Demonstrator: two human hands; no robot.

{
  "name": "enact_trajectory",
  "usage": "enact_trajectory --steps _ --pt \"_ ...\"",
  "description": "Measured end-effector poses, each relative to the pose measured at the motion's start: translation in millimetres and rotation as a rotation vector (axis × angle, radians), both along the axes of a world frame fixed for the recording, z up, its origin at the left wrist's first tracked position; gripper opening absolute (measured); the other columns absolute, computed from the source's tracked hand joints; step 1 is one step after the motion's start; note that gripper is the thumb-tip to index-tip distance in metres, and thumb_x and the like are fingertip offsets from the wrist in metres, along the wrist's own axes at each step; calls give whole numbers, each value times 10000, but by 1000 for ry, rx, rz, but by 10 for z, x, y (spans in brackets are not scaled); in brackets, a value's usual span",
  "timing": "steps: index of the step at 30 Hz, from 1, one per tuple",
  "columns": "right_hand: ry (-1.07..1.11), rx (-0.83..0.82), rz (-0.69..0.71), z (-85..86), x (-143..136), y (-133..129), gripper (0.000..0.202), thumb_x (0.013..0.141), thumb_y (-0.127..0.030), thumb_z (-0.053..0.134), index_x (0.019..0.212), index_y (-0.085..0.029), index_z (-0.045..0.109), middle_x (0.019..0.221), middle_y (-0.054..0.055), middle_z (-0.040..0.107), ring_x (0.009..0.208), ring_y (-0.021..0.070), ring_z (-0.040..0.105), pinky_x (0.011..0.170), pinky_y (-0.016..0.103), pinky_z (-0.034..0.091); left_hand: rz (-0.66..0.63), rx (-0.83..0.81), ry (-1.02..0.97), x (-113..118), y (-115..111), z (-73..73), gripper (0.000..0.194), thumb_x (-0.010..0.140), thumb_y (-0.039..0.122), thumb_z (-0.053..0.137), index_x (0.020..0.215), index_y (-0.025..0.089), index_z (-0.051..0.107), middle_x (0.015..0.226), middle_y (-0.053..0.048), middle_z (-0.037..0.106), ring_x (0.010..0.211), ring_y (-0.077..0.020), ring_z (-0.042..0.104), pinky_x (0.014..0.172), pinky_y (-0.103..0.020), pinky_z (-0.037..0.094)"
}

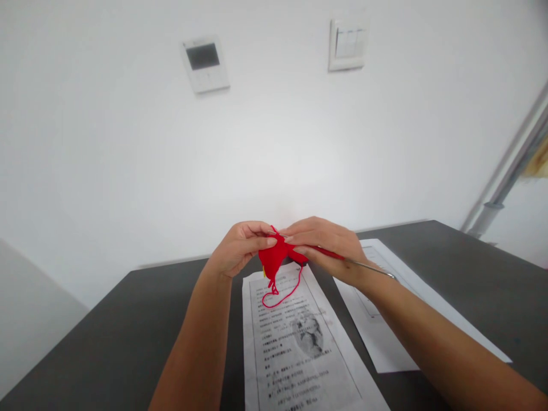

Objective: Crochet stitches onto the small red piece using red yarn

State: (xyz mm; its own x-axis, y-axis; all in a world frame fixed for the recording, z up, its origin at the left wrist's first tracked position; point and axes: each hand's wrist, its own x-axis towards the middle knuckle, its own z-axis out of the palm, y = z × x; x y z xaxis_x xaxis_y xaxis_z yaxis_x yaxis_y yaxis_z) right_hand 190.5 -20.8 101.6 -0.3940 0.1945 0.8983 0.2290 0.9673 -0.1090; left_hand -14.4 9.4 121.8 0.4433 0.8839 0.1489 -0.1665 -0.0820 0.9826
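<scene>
Red knitted or crocheted yarn work (273, 258) hangs between my two hands above the dark table. My left hand (243, 246) pinches its upper left edge between thumb and fingers. My right hand (327, 244) is closed around a thin hook (370, 266) with a red grip and a metal end that points right over the wrist; its tip lies near the top of the red work. A loose strand of red yarn (282, 303) loops down below the piece. A small yellow bit shows at the work's left edge.
A printed sheet (295, 354) with a dark picture lies on the table (180, 291) under the hands. More white paper (398, 342) lies to the right, partly beneath my right forearm. A white wall stands behind, with a panel (207, 65) and a switch (349, 45). A pipe runs at far right.
</scene>
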Motion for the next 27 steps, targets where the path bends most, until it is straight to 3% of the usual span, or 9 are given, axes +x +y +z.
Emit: enact_trajectory --steps 5,11,14,19,27 --pt "-85 83 -14 33 -8 36 241 961 -184 514 1170 -222 628 1127 73 734 1066 166 681 928 392 568 43 34 -1 10 13 -6 199 507 214 873 656 161 752 673 -36 719 607 -139 631 602 -250 521" --pt "-30 -96 -51 53 41 -38 215 959 -182 508 1098 -215 669 1070 62 750 1016 156 687 881 331 565 9 204 207 -46 69 -55 182 698 305 780 813 165 788 810 -80 761 736 -188 662 768 -327 527" --pt "25 -183 -31 64 58 -63 200 950 -188 527 1057 -227 692 1025 52 752 982 152 694 863 320 561 20 240 194 -46 60 -56 203 743 326 748 880 183 790 889 -84 767 823 -202 681 822 -324 519" --pt "52 -209 13 56 54 -52 202 942 -188 542 1069 -232 693 1042 52 743 1007 152 684 887 329 547 74 156 36 53 -38 -4 353 666 284 804 992 154 768 816 -77 750 747 -191 683 739 -307 541" --pt "66 -137 -7 22 -5 -50 163 934 -174 565 1030 -211 691 999 50 751 966 155 677 849 312 541 88 125 -32 118 -116 37 489 591 195 838 1066 142 734 726 -22 702 631 -127 627 652 -256 514"
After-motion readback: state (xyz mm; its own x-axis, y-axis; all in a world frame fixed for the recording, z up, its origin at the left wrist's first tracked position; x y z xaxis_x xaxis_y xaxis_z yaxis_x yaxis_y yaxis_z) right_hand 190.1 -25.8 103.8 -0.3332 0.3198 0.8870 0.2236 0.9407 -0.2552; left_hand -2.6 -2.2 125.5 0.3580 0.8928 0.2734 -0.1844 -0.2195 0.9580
